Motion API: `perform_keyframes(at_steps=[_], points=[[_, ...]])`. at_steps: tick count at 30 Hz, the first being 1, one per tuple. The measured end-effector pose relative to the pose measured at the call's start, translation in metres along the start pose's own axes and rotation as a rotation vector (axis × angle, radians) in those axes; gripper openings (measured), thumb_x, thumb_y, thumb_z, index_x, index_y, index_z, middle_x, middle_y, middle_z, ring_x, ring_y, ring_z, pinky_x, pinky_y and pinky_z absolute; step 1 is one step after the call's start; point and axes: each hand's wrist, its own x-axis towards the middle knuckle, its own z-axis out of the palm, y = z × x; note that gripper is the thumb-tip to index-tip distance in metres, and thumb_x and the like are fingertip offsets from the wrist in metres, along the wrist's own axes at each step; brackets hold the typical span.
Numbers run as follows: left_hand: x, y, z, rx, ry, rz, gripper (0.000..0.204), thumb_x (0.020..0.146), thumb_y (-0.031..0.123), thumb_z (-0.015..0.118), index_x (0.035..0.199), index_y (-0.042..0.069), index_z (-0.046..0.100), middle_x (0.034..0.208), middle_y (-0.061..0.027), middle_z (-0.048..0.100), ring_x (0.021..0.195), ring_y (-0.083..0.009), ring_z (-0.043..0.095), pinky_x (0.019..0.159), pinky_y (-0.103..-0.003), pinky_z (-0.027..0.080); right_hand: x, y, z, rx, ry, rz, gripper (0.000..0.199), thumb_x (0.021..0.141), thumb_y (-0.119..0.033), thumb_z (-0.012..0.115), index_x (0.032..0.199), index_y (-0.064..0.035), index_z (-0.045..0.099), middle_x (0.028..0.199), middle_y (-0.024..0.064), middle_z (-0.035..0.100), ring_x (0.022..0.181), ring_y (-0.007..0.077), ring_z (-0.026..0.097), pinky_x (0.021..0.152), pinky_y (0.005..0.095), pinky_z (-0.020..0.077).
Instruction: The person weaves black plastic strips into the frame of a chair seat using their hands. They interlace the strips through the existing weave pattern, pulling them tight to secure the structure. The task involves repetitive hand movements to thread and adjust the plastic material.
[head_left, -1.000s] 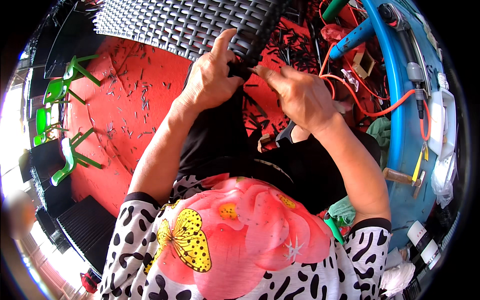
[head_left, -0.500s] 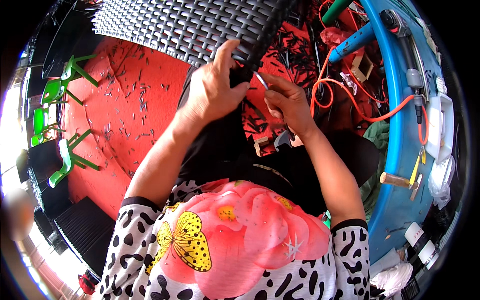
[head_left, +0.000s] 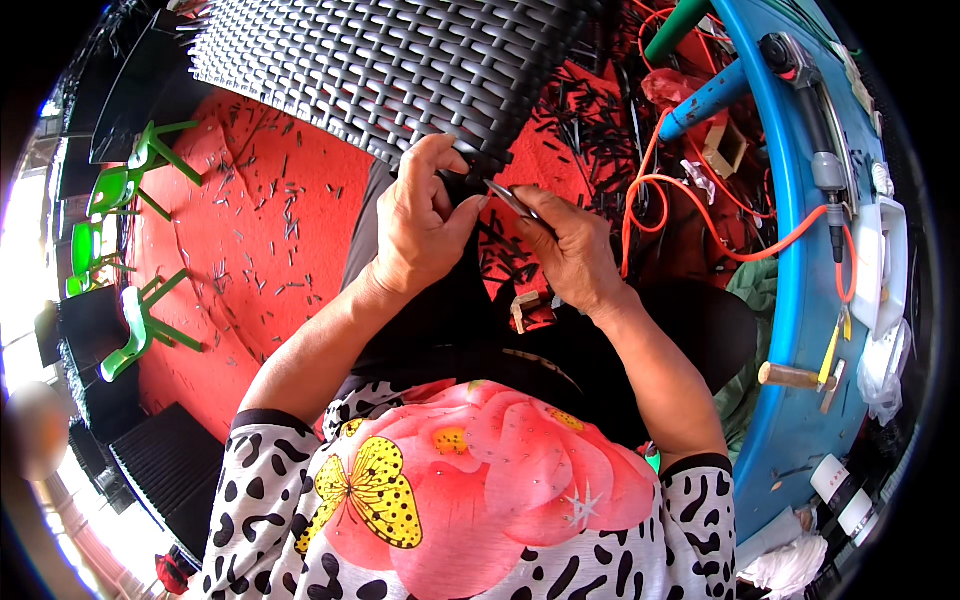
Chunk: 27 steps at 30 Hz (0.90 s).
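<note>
One large dark grey woven plastic-wicker panel leans over the lap, lower edge right at the fingertips. Left hand pinches a black strand end at that edge. Right hand clenched around a thin metal tool, tip just beside the left thumb. Black strip offcuts litter the red floor. Orange cable and blue bench at right.
</note>
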Motion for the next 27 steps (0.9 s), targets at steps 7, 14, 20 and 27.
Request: perform_keyframes(at_steps=[7,14,20,27], points=[[0.009,0.011,-0.006,-0.025,-0.067,-0.139,0.063,0.065,-0.006,0.069,0.122,0.002,0.042,0.086,-0.0047,0.058,0.044,-0.0068,0.042,0.043,-0.022,0.036,0.000,-0.006,-0.002,-0.108,-0.031,-0.016,0.029,0.083,-0.004,0.059,0.111,-0.0044,0.055,0.089,0.0176,0.061,0.076,0.0376,0.062,0.063,0.0421,0.0503],[0.021,0.011,-0.013,-0.139,-0.154,-0.325,0.055,0.067,-0.007,0.065,0.117,0.001,0.044,0.079,-0.0024,0.056,0.048,-0.0028,0.040,0.046,-0.019,0.035,-0.001,-0.005,-0.002,-0.122,-0.023,-0.044,0.030,0.084,-0.004,0.057,0.114,-0.0038,0.054,0.086,0.0179,0.062,0.075,0.0370,0.062,0.062,0.0426,0.0502],[0.019,0.008,-0.013,-0.197,-0.142,-0.322,0.052,0.069,-0.007,0.064,0.116,0.001,0.044,0.079,-0.0020,0.055,0.048,-0.0023,0.039,0.046,-0.019,0.034,0.000,-0.007,-0.004,-0.170,-0.043,-0.023,0.029,0.084,-0.005,0.058,0.113,-0.0030,0.055,0.083,0.0171,0.063,0.074,0.0361,0.062,0.061,0.0421,0.0506],[0.020,0.010,-0.012,-0.141,-0.153,-0.331,0.051,0.069,-0.006,0.064,0.116,0.002,0.044,0.081,-0.0032,0.057,0.047,-0.0036,0.042,0.046,-0.020,0.036,0.000,-0.009,-0.005,-0.166,0.015,-0.094,0.026,0.084,-0.005,0.057,0.110,-0.0023,0.056,0.080,0.0169,0.063,0.070,0.0353,0.063,0.058,0.0414,0.0505]])
